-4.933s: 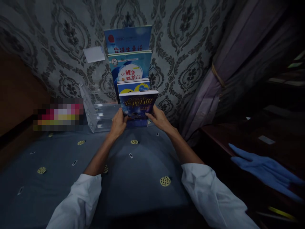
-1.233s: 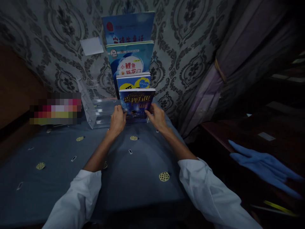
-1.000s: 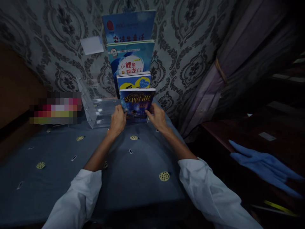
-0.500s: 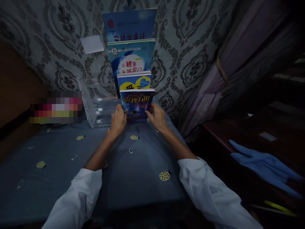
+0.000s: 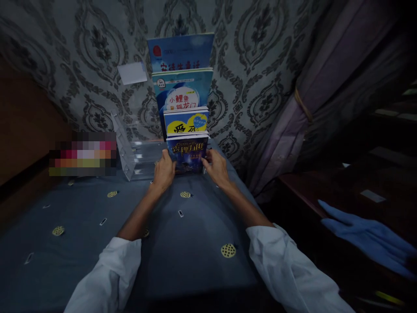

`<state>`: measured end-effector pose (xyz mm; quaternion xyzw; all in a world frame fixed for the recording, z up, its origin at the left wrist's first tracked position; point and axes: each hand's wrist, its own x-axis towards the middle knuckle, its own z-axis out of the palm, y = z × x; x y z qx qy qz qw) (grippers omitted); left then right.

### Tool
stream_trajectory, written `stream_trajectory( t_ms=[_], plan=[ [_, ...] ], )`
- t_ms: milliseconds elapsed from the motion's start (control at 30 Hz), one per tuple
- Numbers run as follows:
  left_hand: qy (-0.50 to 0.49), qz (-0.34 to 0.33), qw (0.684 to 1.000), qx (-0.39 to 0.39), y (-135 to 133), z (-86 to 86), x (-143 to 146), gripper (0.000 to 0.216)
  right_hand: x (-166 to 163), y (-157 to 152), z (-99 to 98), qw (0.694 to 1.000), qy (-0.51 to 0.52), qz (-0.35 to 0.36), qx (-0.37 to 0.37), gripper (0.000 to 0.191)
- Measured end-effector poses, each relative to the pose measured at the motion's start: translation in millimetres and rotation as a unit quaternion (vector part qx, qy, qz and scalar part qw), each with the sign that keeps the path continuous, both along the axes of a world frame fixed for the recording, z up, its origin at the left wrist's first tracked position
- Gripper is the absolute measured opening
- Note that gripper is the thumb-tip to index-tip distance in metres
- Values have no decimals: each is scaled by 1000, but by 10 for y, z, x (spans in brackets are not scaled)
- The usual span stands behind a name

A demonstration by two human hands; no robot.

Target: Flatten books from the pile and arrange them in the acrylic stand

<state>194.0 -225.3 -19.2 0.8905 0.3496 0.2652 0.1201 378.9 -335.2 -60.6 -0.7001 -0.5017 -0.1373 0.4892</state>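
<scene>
A dark blue book (image 5: 188, 153) with gold lettering stands in the front slot of a clear acrylic tiered rack (image 5: 137, 156). My left hand (image 5: 163, 171) grips its left edge and my right hand (image 5: 215, 167) grips its right edge, fingers curled round the cover. Behind it rise a yellow-and-blue book (image 5: 186, 121), a light blue book with a white circle (image 5: 182, 90) and a blue book (image 5: 180, 52) at the back, each higher than the one in front.
The rack stands on a blue dotted tablecloth (image 5: 97, 243) against patterned wallpaper. A white note (image 5: 132, 72) hangs on the wall. A blurred colourful patch (image 5: 83, 153) lies left. A tied curtain (image 5: 302, 104) and a dark desk with a blue glove (image 5: 365, 234) are right.
The dark blue book has sunk lower into the front slot, so more of the yellow-and-blue book behind shows. Both hands stayed on its edges. The view shifted slightly.
</scene>
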Motion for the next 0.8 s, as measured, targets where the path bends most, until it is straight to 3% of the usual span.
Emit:
stream_trajectory(
  t_ms=[200, 333, 533, 800],
  plan=[
    [-18, -10, 1000, 4, -7, -2, -7, 53, 4, 11, 8, 999, 35, -2, 9, 35],
    [-39, -17, 999, 13, 36, -64, 15, 71, 13, 14, 22, 1000, 17, -5, 2, 41],
    [-75, -37, 996, 37, 103, -163, 62, 70, -17, -2, 58, 999, -27, -18, -22, 43],
    [-84, -33, 995, 30, 88, -152, 61, 72, -31, -18, 81, 998, -45, -17, -44, 44]
  ],
)
